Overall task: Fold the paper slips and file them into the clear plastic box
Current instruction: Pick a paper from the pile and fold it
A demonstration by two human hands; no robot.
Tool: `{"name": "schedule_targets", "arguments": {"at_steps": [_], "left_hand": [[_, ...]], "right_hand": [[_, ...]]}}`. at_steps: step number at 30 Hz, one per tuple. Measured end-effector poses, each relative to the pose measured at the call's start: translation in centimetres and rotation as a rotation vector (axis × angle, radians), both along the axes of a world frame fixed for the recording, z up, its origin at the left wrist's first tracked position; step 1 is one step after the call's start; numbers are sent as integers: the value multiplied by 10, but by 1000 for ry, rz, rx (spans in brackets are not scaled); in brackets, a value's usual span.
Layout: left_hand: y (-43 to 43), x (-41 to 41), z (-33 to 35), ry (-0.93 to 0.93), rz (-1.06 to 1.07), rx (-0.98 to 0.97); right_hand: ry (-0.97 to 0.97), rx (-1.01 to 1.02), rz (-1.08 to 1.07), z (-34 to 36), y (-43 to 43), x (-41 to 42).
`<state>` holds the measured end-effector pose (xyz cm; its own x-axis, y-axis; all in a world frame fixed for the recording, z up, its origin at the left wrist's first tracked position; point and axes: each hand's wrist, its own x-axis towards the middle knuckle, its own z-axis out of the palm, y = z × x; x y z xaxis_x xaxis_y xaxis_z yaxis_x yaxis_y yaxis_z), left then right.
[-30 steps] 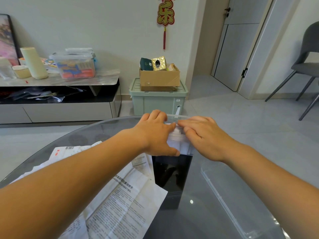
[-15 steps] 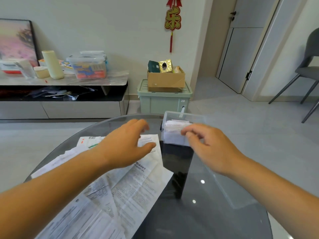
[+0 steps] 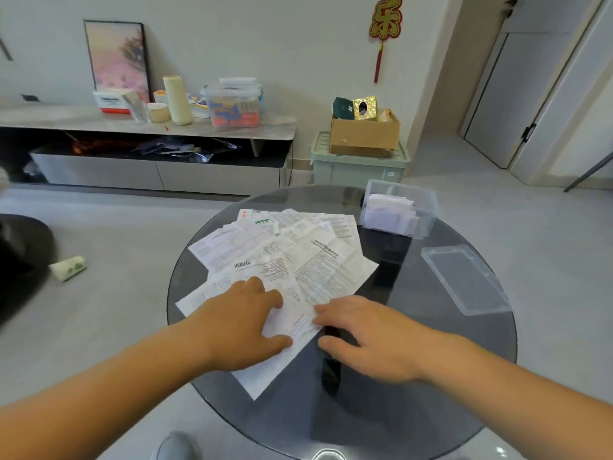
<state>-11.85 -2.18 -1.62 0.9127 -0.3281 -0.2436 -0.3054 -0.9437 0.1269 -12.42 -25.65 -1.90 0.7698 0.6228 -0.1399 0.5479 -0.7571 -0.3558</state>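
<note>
Here the left hand (image 3: 245,323) presses flat on the paper slips (image 3: 308,260), the right hand (image 3: 368,333) touching their edge, grips released.

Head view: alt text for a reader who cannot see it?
The left hand and right hand touch the nearest sheet of fanned paper slips on a round glass table. Behind, the clear plastic box holds folded slips; its lid lies apart.

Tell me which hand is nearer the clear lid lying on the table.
Right. The right hand sits left of the lid, not touching it; the left hand lies farther left, flat on the paper slips.
</note>
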Motion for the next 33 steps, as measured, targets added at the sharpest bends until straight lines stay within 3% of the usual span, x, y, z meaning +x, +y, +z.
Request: {"name": "schedule_targets", "arguments": {"at_steps": [4, 8, 18, 22, 29, 33], "left_hand": [[-5, -13, -6, 25, -93, 47], [-7, -8, -8, 11, -128, -40], [-20, 6, -28, 12, -153, -174], [-20, 6, -29, -30, -124, -284], [-17, 3, -34, -80, -131, -349], [-19, 5, -37, -96, -152, -291]], "right_hand": [[-87, -47, -23, -11, -5, -6], [-115, -28, -121, -17, -19, -6], [-60, 211, -358, -28, -13, 11], [64, 338, -528, -25, 0, 22], [12, 148, -608, -18, 5, 25], [67, 184, -626, -18, 6, 28]]}}
